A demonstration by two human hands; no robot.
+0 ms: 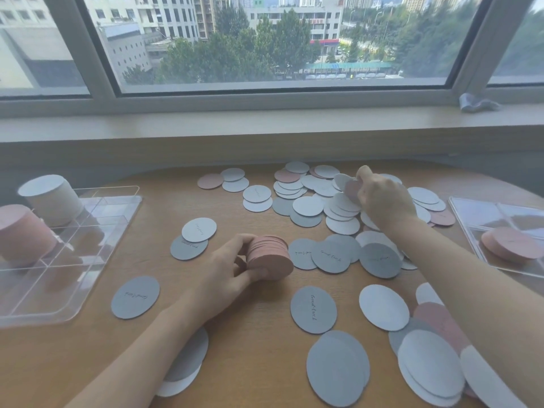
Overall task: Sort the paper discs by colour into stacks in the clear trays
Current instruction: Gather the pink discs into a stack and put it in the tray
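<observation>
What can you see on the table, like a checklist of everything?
Surface: wooden table, discs scattered over its middle and right.
Job's things: loose paper discs in grey, white and pink; left clear tray holds a tall pink stack and a tall white stack; right clear tray holds a short pink stack.
Clutter: crumpled wrapper on the windowsill.
Grippers: left hand grips a bundle of pink discs; right hand pinches a pink disc from the far pile.
Cables: nothing seen.
Surroundings: window showing buildings and trees.
</observation>
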